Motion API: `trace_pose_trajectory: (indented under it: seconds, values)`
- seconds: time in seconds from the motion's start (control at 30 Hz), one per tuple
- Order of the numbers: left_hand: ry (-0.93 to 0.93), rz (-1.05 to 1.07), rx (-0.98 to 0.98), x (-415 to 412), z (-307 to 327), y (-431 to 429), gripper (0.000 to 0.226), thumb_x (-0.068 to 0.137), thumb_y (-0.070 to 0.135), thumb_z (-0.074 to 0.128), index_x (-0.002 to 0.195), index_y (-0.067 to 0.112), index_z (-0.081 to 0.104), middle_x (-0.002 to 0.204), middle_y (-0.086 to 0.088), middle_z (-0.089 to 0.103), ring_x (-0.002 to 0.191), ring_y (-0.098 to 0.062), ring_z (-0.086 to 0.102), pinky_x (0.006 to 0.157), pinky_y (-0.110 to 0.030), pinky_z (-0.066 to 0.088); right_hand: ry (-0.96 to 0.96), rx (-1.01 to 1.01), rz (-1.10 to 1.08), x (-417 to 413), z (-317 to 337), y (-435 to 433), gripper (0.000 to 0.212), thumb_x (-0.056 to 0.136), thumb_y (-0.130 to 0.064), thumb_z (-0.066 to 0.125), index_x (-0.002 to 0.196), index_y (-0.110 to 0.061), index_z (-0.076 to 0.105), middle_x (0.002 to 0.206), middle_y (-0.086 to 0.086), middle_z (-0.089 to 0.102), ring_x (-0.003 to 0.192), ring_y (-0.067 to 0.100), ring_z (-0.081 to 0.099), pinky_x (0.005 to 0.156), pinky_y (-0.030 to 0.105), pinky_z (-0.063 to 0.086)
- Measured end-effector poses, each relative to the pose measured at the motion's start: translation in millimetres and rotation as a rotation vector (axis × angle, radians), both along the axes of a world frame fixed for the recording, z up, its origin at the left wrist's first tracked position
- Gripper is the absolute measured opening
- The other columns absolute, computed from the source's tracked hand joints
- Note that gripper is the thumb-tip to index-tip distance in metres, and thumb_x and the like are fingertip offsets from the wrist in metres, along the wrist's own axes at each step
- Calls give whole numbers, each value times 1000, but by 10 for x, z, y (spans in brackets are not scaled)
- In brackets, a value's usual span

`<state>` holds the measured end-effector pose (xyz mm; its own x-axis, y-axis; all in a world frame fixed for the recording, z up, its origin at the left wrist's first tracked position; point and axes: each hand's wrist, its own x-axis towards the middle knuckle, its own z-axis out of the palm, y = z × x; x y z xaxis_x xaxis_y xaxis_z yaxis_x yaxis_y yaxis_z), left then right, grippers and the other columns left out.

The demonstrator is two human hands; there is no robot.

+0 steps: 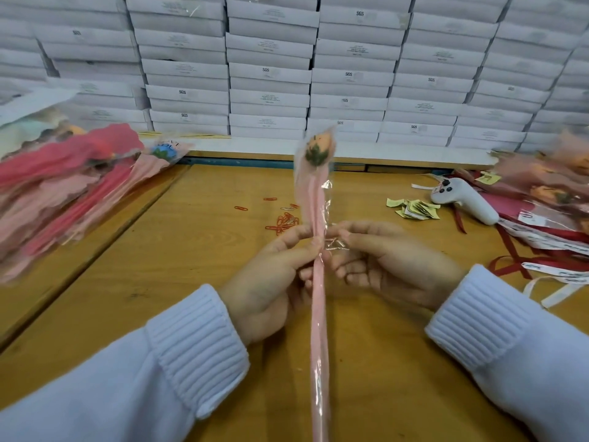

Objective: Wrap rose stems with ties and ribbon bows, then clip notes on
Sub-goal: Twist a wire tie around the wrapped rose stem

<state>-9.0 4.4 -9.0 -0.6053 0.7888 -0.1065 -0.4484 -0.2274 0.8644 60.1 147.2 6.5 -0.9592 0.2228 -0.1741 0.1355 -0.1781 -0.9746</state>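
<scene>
Observed one wrapped rose [318, 314] held upright above the worktop [191, 250], orange bud at top, stem sheathed in pink paper and clear film, lower end running out at the bottom of the view. Found left hand [271, 282] closed round the stem about midway, thumb and fingers curled onto the wrap. Found right hand [385, 266] just beside it on the stem's other side, fingertips pinching a thin shiny tie [334, 245] against the wrap; could not tell the tie's exact lay through the blur. Noted white ribbed cuffs on both wrists.

Logged loose red paper clips [285, 221] on the worktop beyond the left hand, a small heap of yellow notes [414, 209] off to the right, and a white handheld controller [462, 199] just past them. Logged red and white ribbons [510, 250] strewn at the right edge, near a pile of wrapped roses [557, 180]. Logged a second pile of pink-wrapped roses [63, 186] at far left. Backed along the rear by stacked white boxes [271, 74].
</scene>
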Motion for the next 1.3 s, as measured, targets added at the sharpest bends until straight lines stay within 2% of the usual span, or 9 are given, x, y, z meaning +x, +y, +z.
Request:
trace_pose_trajectory:
  seconds: [0.07, 0.17, 0.23, 0.53, 0.73, 0.87, 0.97, 1.1, 1.3]
  values:
    - [-82, 32, 21, -15, 6, 13, 14, 93, 8, 52, 97, 17, 62, 56, 2, 56, 35, -1, 36, 36, -10, 34, 121, 311, -91, 0, -25, -5, 14, 95, -3, 49, 104, -10, 56, 68, 4, 68, 58, 11, 63, 54, 19, 50]
    - [-158, 34, 49, -36, 17, 25, 14, 93, 8, 50, 96, 15, 61, 56, 0, 54, 36, -1, 33, 38, -9, 32, 419, 1106, -149, 30, -34, 44, 26, 83, 4, 64, 98, -17, 59, 89, -2, 64, 78, 9, 59, 68, 19, 49]
    - [-190, 22, 54, -41, 25, 25, 14, 94, 7, 47, 96, 14, 60, 56, 0, 52, 36, -2, 32, 41, -10, 30, 595, 1405, -116, 34, -35, 78, 20, 78, -2, 73, 94, -12, 67, 94, 2, 63, 84, 13, 58, 74, 22, 47]
    - [-318, -107, 113, 15, 73, -11, 14, 85, 5, 52, 96, 9, 60, 60, -4, 51, 36, -4, 35, 39, -11, 34, 886, 1552, -131, 39, -31, 92, 8, 82, -12, 71, 82, -5, 74, 81, 3, 71, 77, 20, 63, 71, 29, 51]
    - [-305, -194, 167, 15, 73, -42, 29, 76, 7, 58, 106, 9, 60, 61, -5, 53, 37, -4, 39, 38, -12, 39, 908, 1420, -155, 62, -35, 63, 11, 86, -16, 64, 83, -9, 72, 78, -9, 64, 72, 7, 59, 66, 23, 50]
    - [-304, -183, 174, 19, 61, -36, 31, 77, 7, 57, 108, 8, 61, 61, -5, 56, 38, -4, 45, 39, -10, 39, 701, 1011, -123, 49, -84, 12, 12, 80, -22, 70, 80, -33, 66, 72, -18, 68, 74, 5, 66, 68, 17, 52]
    - [-319, -178, 196, 27, 49, -30, 35, 76, 7, 56, 111, 8, 59, 60, -5, 57, 38, -3, 46, 42, -9, 37, 596, 674, -38, 26, -105, -14, 8, 76, -25, 65, 77, -29, 71, 73, -7, 72, 71, 6, 67, 68, 16, 52]
    - [-357, -186, 230, 22, 34, -26, 29, 77, 5, 56, 105, 8, 62, 61, -7, 58, 39, -5, 48, 41, -9, 39, 537, 540, 21, -1, -131, -36, 9, 77, -20, 61, 76, -20, 70, 65, -6, 67, 64, 2, 60, 64, 15, 48]
    - [-375, -187, 267, 6, 10, -14, 32, 81, 6, 55, 111, 10, 63, 64, -9, 59, 41, -5, 49, 40, -9, 40, 348, 75, 37, -42, -182, -103, 10, 77, -11, 59, 75, -9, 69, 67, 9, 59, 74, 26, 47, 77, 40, 36]
